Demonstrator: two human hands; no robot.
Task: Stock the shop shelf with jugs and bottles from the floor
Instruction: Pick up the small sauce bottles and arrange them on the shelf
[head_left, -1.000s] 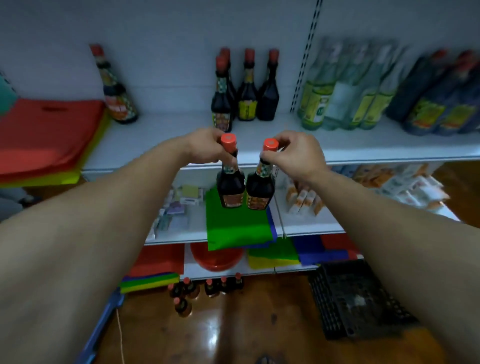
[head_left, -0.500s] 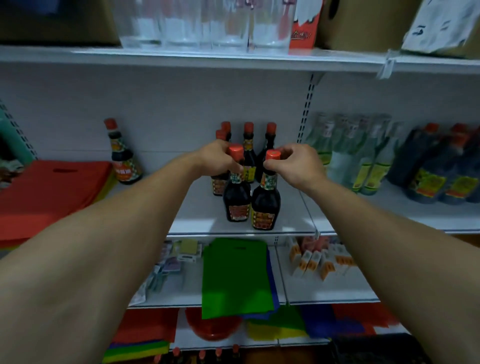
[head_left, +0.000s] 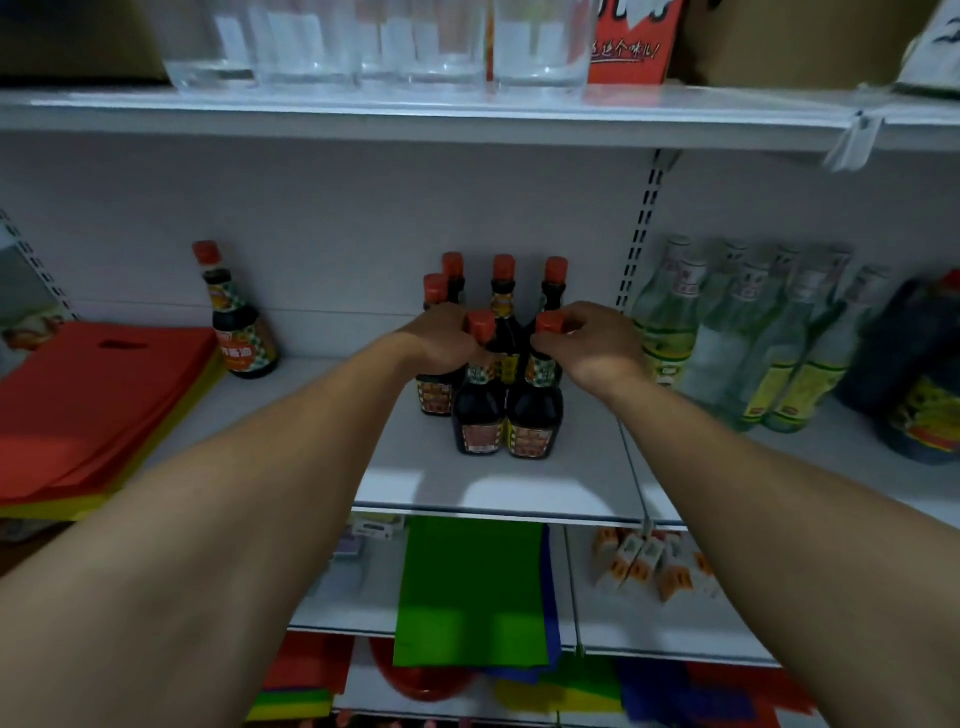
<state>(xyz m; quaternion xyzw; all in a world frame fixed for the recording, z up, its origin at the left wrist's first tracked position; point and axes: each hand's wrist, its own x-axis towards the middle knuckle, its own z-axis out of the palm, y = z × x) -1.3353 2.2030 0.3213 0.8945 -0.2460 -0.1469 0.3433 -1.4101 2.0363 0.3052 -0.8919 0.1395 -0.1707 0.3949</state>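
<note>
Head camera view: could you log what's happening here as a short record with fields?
Left hand: grip closed on the neck of the left dark bottle
Right hand: fingers pinching the neck of the right dark bottle, just under its red cap
Bottle position: both upright, side by side, on the white shelf
Behind them: four similar red-capped bottles
To the right: pale green bottles
To the left: lone sauce bottle beside red bags

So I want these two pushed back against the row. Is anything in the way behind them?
Nothing visible but the row itself: the two front bottles stand on the shelf right before the back bottles, both hands at their necks.
</note>
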